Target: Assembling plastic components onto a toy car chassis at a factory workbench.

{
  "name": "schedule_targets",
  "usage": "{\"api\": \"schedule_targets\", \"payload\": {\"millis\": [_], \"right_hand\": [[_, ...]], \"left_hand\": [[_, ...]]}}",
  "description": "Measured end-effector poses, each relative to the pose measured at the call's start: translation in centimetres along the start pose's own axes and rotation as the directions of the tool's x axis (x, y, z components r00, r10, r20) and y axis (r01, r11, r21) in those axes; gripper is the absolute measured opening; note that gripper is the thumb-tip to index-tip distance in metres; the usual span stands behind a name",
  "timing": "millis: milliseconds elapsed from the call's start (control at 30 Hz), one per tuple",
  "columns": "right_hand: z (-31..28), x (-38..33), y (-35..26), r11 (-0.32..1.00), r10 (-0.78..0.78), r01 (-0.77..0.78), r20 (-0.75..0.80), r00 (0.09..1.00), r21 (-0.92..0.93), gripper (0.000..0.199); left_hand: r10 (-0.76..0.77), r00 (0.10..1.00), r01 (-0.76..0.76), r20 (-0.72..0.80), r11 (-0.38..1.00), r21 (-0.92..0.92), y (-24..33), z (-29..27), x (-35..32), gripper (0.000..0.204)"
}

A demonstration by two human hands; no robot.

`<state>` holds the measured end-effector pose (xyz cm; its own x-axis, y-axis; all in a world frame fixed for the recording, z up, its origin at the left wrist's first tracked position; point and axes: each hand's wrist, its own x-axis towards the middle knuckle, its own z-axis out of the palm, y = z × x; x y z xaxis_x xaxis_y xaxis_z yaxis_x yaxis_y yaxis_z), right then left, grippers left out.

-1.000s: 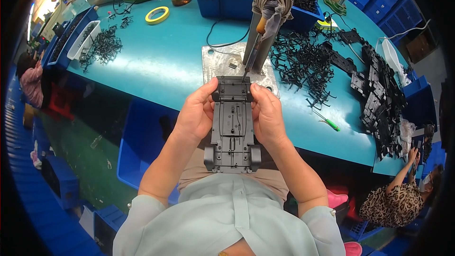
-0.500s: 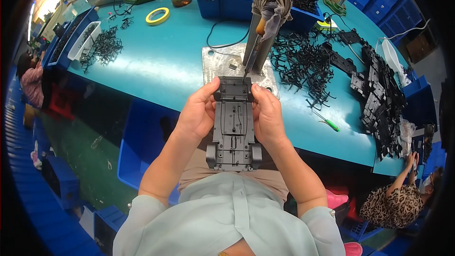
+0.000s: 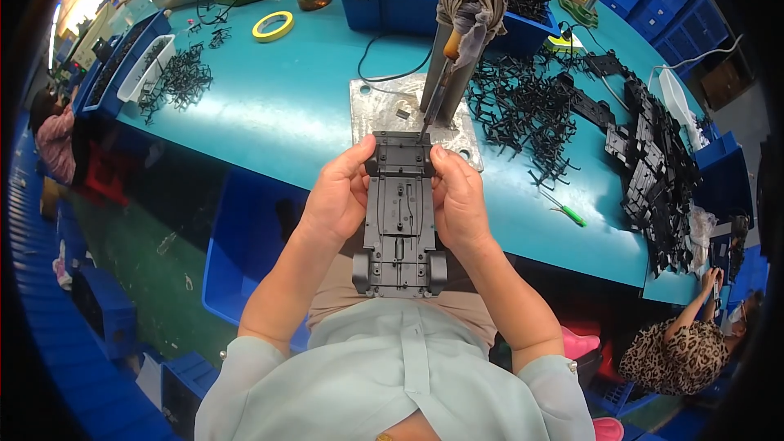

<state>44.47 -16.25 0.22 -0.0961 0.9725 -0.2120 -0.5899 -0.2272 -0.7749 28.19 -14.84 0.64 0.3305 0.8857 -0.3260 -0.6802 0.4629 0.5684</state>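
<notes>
A long black plastic chassis-like part [image 3: 398,212] lies between my two hands, its far end over the front of a metal base plate [image 3: 384,102]. My left hand [image 3: 336,196] grips its left edge, thumb at the far corner. On the opposite edge my right hand [image 3: 459,196] is closed the same way. A soldering iron [image 3: 438,91], fixed to an upright metal post, points down with its tip at the part's far right corner. Whether the tip touches the plastic I cannot tell. Cloth [image 3: 472,12] is wrapped around the post's top.
Small black plastic pieces [image 3: 523,110] lie heaped right of the post, and a blue bin [image 3: 376,12] behind holds more. Similar black parts [image 3: 649,163] are stacked farther right. A green-handled screwdriver [image 3: 572,214] and yellow tape roll [image 3: 273,26] rest on the table. Co-workers sit at both sides.
The black part has shifted very slightly left and toward me at its near end, with both hands still holding it. The iron and post look almost unchanged.
</notes>
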Motion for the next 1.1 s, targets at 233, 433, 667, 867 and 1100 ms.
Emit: {"api": "schedule_targets", "payload": {"millis": [233, 433, 667, 867, 1100], "right_hand": [[-0.6, -1.8, 0.4, 0.987, -0.008, 0.006, -0.014, 1.0, -0.161, 0.021], [-0.6, -3.1, 1.0, 0.967, -0.131, 0.133, 0.024, 0.991, -0.216, 0.017], [-1.4, -4.4, 2.3, 0.916, -0.302, 0.263, -0.089, 0.949, -0.303, 0.015], [-1.5, -5.7, 2.8, 0.897, -0.358, 0.319, -0.08, 0.93, -0.307, 0.01], [-1.4, -4.7, 2.3, 0.93, -0.274, 0.253, -0.043, 0.961, -0.268, 0.011]], "left_hand": [[0.132, 0.989, -0.104, -0.067, 0.943, 0.316, -1.2, -0.6, -1.3, 0.011], [0.272, 0.953, -0.213, -0.132, 0.915, 0.342, -3.3, 0.5, -2.2, 0.01], [0.482, 0.872, -0.369, -0.087, 0.764, 0.529, -6.4, 0.9, -2.9, 0.017], [0.434, 0.9, -0.378, -0.041, 0.823, 0.423, -7.4, 0.7, -3.3, 0.025], [0.398, 0.916, -0.347, -0.048, 0.847, 0.402, -5.3, 0.1, -2.7, 0.019]]}}
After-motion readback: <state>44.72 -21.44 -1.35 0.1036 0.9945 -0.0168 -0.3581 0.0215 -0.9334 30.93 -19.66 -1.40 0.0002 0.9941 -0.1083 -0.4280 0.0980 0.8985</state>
